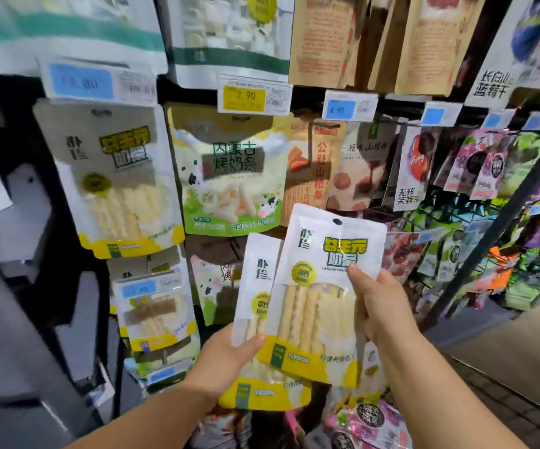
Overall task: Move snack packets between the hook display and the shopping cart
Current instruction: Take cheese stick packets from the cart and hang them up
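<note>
Holding two packets up at display [187,92]: left hand [226,361] pinches rear packet [258,273], right hand [382,306] pinches front packet [320,296], thumbs in front. Likely hanging step; hole [337,221] above right fingers [357,275] needs threading onto a hook.

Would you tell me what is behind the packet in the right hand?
Behind the front packet, a second matching packet, held by the left hand; its right half is covered.

A yellow price tag [245,97] hangs between blue price tags [338,109].
</note>
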The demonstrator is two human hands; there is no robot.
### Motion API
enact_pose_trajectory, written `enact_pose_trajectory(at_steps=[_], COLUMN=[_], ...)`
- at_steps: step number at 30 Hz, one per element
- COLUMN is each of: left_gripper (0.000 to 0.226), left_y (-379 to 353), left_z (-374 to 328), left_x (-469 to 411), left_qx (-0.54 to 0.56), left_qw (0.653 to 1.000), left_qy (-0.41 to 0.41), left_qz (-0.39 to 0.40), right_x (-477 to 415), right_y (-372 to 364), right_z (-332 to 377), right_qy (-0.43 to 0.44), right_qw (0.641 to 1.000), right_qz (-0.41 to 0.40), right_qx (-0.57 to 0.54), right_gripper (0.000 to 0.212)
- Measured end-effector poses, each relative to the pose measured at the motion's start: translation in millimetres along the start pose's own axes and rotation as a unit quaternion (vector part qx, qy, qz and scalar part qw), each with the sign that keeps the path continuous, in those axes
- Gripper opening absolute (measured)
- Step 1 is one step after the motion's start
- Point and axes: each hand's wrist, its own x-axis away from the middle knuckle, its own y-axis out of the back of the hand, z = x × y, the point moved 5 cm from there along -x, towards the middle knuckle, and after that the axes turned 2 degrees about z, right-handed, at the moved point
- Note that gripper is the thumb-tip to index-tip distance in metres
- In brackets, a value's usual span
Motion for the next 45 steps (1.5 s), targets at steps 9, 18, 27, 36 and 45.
enact_pose_trajectory(at_steps=[9, 18, 27, 36, 45], left_gripper=[0.008, 0.011, 0.014, 0.018, 0.045], left_y=[24, 55, 93, 132, 195], left_z=[8, -12, -28, -29, -39], left_x=[4, 4, 12, 35, 44], left_qx=[-0.026, 0.006, 0.030, 0.040, 0.168], left_qw=[0.997, 0.996, 0.989, 0.976, 0.947], left_qy=[-0.023, -0.055, -0.089, -0.111, -0.135], left_qz=[-0.075, -0.076, -0.115, -0.184, -0.237], right_x=[8, 21, 17, 25, 39], right_y=[-34, -65, -114, -147, -161], right_z=[-8, 4, 23, 40, 63], right_qy=[-0.083, -0.063, -0.038, -0.006, -0.011], right_qw=[0.988, 0.956, 0.961, 0.954, 0.952], right_qz=[0.131, 0.283, 0.255, 0.291, 0.295], right_qx=[-0.025, -0.047, -0.097, -0.075, -0.085], right_gripper=[0.019, 0.049, 0.037, 0.032, 0.013])
